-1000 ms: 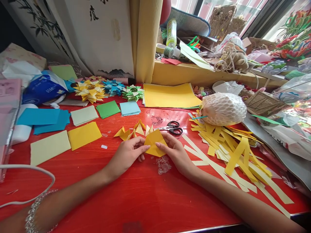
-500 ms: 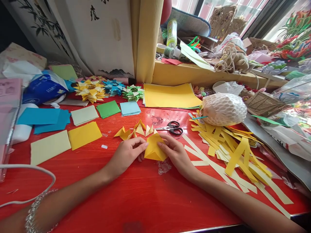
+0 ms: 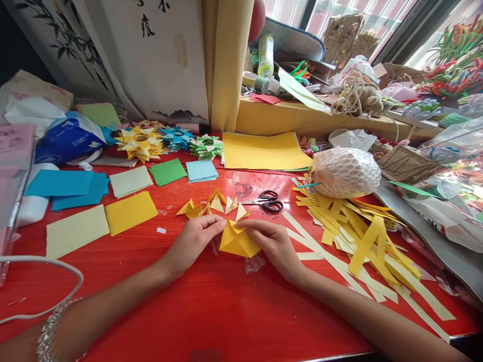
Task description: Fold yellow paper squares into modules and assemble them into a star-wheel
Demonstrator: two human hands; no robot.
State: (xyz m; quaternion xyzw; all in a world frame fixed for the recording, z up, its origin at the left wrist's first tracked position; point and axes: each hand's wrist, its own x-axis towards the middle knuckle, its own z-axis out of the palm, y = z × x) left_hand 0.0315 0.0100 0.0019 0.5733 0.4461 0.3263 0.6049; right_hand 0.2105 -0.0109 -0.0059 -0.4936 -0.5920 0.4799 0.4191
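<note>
Though flatter a second ago, yellow paper (image 3: 237, 243) now creased, tight between left hand (image 3: 194, 240) and right hand (image 3: 272, 241).

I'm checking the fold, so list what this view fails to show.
Head view:
Crease in the yellow paper: covered by left hand and right hand.
Writing on the scroll: cut off by the top edge.
Label on the bottle: too small to read.
</note>
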